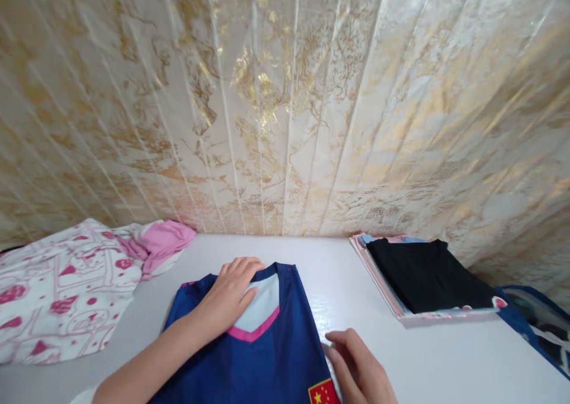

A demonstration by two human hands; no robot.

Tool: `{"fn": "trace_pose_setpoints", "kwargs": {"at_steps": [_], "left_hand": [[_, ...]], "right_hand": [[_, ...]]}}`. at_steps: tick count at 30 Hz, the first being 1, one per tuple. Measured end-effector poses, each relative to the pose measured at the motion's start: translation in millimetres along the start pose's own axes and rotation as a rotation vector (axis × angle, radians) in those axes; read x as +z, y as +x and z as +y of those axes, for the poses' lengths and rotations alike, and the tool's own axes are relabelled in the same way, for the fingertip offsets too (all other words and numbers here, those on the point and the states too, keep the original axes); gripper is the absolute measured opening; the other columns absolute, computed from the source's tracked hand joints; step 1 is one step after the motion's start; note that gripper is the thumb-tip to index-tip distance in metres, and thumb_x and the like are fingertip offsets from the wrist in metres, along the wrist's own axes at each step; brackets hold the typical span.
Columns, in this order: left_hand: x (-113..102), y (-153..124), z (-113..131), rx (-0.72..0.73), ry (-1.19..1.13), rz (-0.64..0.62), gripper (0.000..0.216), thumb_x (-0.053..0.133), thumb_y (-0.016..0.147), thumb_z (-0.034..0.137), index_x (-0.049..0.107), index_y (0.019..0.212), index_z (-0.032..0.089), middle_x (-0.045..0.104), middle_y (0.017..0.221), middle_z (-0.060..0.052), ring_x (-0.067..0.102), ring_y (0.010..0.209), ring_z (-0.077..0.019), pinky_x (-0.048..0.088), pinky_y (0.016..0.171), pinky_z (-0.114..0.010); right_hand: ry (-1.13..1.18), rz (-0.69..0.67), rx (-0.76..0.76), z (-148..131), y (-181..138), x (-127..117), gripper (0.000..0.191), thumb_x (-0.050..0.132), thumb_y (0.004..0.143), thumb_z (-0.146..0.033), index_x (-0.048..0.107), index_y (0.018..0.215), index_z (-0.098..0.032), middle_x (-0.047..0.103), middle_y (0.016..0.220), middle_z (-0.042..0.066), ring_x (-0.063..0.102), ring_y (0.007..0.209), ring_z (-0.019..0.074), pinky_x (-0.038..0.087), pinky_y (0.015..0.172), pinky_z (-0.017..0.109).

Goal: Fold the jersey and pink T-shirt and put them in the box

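Observation:
A dark blue sports jersey [267,362] with a pink-trimmed V-neck and a red flag patch [323,392] lies on the white table. It is front side up, its lower part cut off by the bottom of the view. My left hand [236,291] rests flat on the left side of its collar, fingers stretched toward the far edge. Beside the jersey's right edge, just above the patch, is my right hand [356,362]. Its fingers are bent, with a gap between thumb and index finger, and I see no cloth held there.
White cloth with pink prints [66,297] lies loosely at the left, a pink piece [167,244] at its end. On the right is a stack of folded clothes topped by a black shirt [418,276]. A blue-edged clear bag [534,327] sits past it. A patterned gold curtain [285,107] hangs behind.

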State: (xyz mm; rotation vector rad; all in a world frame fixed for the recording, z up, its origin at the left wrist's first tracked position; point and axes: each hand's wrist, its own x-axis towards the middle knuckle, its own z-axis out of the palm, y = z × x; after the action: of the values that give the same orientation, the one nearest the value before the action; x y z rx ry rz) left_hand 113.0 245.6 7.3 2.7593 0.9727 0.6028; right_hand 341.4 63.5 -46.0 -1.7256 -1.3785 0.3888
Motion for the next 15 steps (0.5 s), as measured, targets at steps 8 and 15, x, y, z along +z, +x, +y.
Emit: {"fn": "trace_pose_setpoints", "kwargs": {"at_steps": [8, 15], "left_hand": [[2.5, -121.8, -42.0, -0.096, 0.305, 0.138, 0.059, 0.043, 0.097, 0.043, 0.026, 0.151, 0.025, 0.033, 0.154, -0.008, 0.041, 0.135, -0.0252, 0.039, 0.104, -0.039], [21.9, -138.2, -65.8, -0.22, 0.272, 0.197, 0.063, 0.041, 0.095, 0.053, 0.032, 0.148, 0.019, 0.036, 0.152, -0.013, 0.038, 0.137, -0.0287, 0.038, 0.105, -0.041]], "right_hand": [[-0.15, -0.093, 0.019, -24.3, 104.8, 31.8, 0.033, 0.046, 0.085, -0.044, 0.06, 0.102, -0.019, 0.059, 0.064, -0.002, 0.06, 0.061, 0.0184, 0.044, 0.063, 0.029], [-0.247, -0.096, 0.026, -24.6, 132.2, 55.1, 0.034, 0.039, 0.082, -0.038, 0.057, 0.106, -0.021, 0.065, 0.074, 0.001, 0.063, 0.07, 0.0194, 0.044, 0.069, 0.03]]}}
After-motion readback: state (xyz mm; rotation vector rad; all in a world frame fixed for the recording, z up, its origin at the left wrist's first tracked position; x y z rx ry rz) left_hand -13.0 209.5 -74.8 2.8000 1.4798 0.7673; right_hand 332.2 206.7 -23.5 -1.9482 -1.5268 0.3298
